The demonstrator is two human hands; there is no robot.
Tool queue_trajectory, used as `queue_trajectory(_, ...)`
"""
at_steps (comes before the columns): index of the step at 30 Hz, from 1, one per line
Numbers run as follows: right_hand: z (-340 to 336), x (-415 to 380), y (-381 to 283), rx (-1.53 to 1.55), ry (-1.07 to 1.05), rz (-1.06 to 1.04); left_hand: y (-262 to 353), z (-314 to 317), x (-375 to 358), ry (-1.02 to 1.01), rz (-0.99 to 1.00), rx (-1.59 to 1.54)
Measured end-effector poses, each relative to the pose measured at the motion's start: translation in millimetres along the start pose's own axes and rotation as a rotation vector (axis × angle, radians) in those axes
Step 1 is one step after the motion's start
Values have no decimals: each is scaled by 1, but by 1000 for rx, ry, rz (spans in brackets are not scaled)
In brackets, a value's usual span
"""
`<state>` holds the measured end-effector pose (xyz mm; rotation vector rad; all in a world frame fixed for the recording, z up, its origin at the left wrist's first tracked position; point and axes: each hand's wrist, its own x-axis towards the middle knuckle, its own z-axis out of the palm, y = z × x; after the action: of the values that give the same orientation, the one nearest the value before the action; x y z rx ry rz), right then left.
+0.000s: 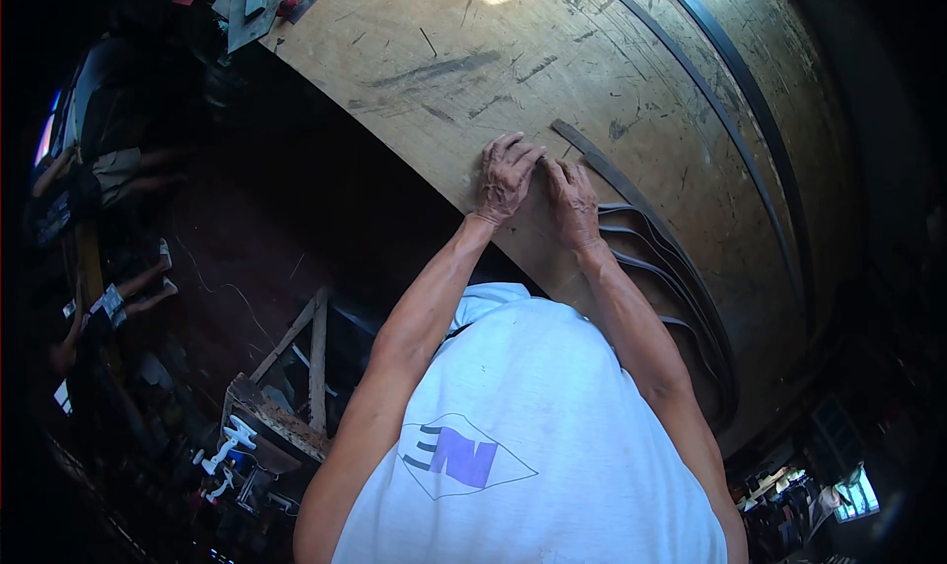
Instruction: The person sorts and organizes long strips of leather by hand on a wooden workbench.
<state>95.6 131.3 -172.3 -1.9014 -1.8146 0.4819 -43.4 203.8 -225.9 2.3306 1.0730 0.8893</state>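
Observation:
My left hand (508, 177) rests near the edge of a worn wooden table (444, 100), its fingers bent and curled downward. Close beside it on the right, my right hand (572, 201) also has bent fingers, and the fingertips of both hands nearly meet. Whatever lies under the fingers is too small or hidden to make out. Just right of my right hand, a dark flat strip (604, 167) curves along the tabletop. Several thin, wavy strips (646, 266) lie beside my right forearm.
Two long dark strips (755, 100) run along the table's far right. Pieces of board (249, 9) sit at its upper left corner. A wooden frame (318, 357) and white clamp-like tools (235, 441) are at lower left. People (118, 169) are at far left.

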Motion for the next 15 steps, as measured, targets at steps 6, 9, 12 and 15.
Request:
queue_trajectory(6, -30, 2, 13, 13, 110, 70, -5, -4, 6, -59, 27, -30)
queue_trajectory(9, -43, -5, 39, -152, 213, 170, 1, -11, 8, -82, 3, -49)
queue_trajectory(12, -47, -7, 51, -226, 159, 192, 3, -12, 11, -73, 5, -61)
queue_trajectory(15, -44, -6, 52, -174, 138, 183, 5, -16, 12, -79, -14, -59)
